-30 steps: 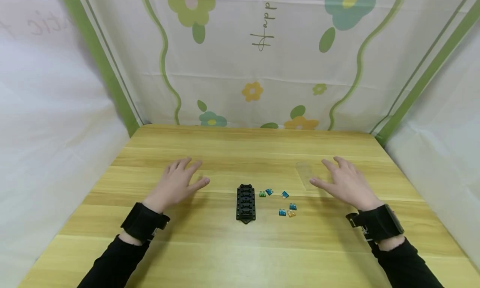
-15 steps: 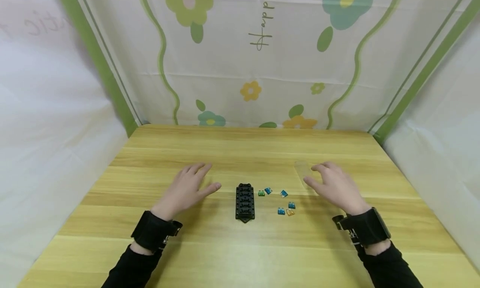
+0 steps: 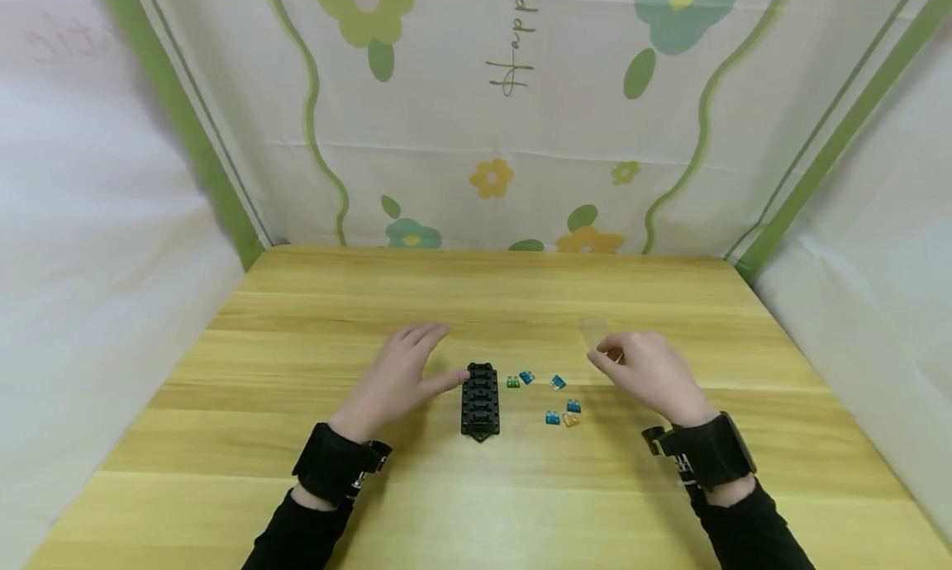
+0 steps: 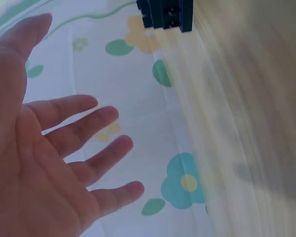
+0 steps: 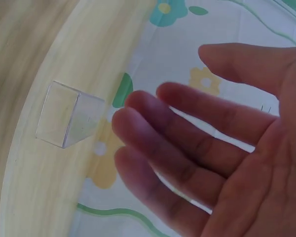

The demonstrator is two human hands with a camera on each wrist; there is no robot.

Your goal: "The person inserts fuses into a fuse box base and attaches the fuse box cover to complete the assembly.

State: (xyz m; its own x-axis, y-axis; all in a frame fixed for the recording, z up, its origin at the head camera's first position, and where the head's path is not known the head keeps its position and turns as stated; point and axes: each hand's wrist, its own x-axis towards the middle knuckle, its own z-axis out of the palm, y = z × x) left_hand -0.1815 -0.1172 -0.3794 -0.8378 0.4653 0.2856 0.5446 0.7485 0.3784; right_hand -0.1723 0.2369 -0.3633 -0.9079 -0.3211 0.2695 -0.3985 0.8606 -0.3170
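A black fuse block (image 3: 479,406) lies on the table in the head view; its end shows at the top of the left wrist view. My left hand (image 3: 399,378) hovers at its left, fingers spread, holding nothing. Its thumb overlaps the block's far left corner in the head view, but the left wrist view shows a gap. Over a clear plastic cover (image 5: 59,114), my right hand (image 3: 649,373) hangs with loosely bent fingers, apart from it. The hand partly hides this cover in the head view. Several blade fuses lie between: a green one (image 3: 513,382), an orange one (image 3: 571,420) and blue ones (image 3: 553,418).
The wooden table (image 3: 476,504) reaches back to a white flowered curtain (image 3: 431,124). White cloth sides hang left and right. Each wrist wears a black strap with a camera.
My left hand has moved right, up to the fuse block. The right hand has moved left over the clear cover, its fingers bending more. Block, fuses and cover stay in place.
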